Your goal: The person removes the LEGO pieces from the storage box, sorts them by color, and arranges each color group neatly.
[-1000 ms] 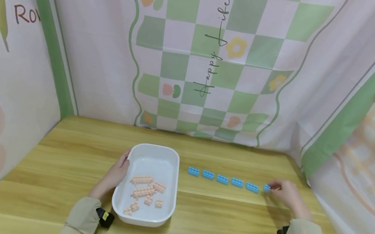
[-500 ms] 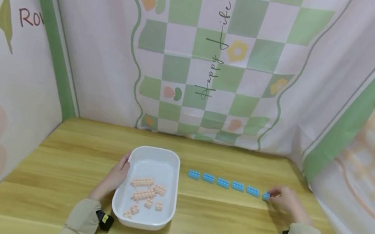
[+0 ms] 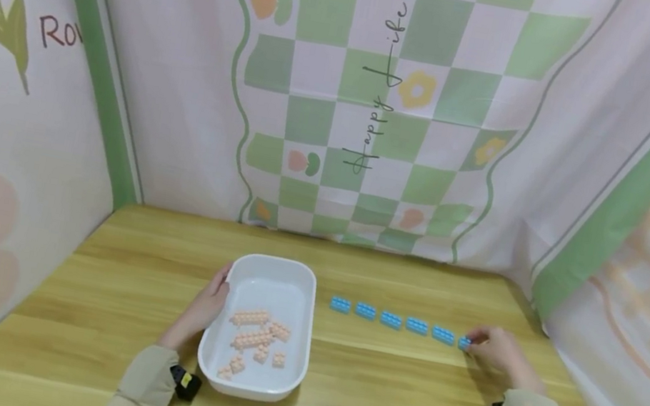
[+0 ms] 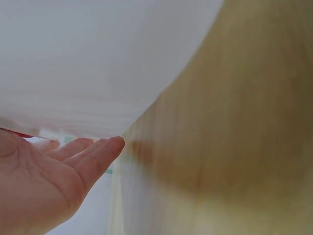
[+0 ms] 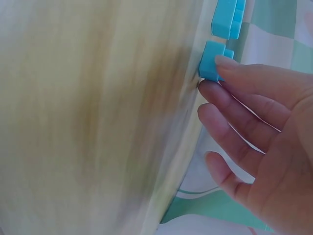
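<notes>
My left hand [image 3: 209, 302] holds the left side of a white plastic tray [image 3: 307, 345], thumb at the rim. In the left wrist view the fingers [image 4: 100, 159] lie stretched along the outside of the tray wall [image 4: 98, 63]. At the right end of a row of blue toy building bricks [image 3: 391, 320], my right hand [image 3: 498, 350] pinches the last blue brick [image 5: 210, 61] between thumb and index finger. That brick stands studs up on the table, a small gap from its neighbour [image 5: 227, 17]. The other fingers of this hand are loosely bent and hold nothing.
Inside the tray lie several peach-coloured bricks [image 3: 254, 338], long and short. The wooden table [image 3: 381, 402] reaches back to a checkered green-and-white curtain [image 3: 364, 130]. More printed curtains [image 3: 630, 286] border the sides.
My right hand has lowered the blue brick to the end of the row and shifted it slightly closer to its neighbour. My left hand stays at the tray; the head view has shifted slightly.
</notes>
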A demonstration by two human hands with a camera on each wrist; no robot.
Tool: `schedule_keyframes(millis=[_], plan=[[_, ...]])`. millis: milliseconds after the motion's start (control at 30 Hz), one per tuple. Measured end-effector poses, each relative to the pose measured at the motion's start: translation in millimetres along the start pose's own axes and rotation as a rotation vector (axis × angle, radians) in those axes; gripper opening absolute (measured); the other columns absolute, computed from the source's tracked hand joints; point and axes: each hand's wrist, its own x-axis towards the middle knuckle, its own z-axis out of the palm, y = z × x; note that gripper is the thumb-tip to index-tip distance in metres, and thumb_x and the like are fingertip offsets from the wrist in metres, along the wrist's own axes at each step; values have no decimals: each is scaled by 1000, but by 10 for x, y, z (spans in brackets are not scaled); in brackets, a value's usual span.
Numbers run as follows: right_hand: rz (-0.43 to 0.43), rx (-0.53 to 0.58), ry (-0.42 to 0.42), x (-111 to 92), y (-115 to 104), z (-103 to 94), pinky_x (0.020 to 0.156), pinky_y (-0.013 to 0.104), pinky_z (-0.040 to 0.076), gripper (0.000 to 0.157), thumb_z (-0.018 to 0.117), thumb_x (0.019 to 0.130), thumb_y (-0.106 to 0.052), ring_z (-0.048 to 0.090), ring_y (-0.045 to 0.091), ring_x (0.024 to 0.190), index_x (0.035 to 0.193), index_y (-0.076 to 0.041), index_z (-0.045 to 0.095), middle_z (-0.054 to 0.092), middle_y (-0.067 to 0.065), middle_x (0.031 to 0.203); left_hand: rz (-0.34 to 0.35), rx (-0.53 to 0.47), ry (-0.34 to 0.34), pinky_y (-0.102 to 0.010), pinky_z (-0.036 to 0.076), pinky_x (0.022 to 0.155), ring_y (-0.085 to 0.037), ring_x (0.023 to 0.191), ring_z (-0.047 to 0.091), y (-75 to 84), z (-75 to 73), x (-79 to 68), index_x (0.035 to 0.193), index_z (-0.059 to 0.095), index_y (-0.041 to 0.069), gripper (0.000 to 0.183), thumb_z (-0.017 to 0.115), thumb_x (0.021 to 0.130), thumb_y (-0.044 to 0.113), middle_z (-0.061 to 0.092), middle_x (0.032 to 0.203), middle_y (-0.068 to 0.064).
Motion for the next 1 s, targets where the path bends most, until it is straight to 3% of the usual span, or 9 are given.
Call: schedule_keyframes(millis=[233,533,700,1000], plan=[[-1,7,1,5,-1,10,69,37,48,24,68,81,-12,59,22,80,98,5,67,67,12,86,4,8,3,-55,23,112,-44,135,29,8,12,10,149,17,4,50,26,102,17,26,150,-26],[-21,10,12,-37,-100,-46,71,43,50,40,66,80,-8,61,31,83,113,12,57,65,21,93,2,8,0,-55,23,112,-44,135,28,-9,12,19,149,17,3,51,26,101,17,25,150,-26],[-93,14,69,-9,-377,-160,72,48,52,43,65,84,-10,60,38,87,118,13,54,63,28,101,5,11,4,-54,24,112,-44,135,29,-3,6,25,149,17,4,51,26,101,18,26,150,-26],[-189,23,101,112,-1034,-175,79,51,51,40,63,89,-17,60,37,97,123,3,56,63,22,111,4,32,3,-56,26,111,-45,133,30,-1,-12,8,149,16,3,51,26,102,19,27,149,-27]])
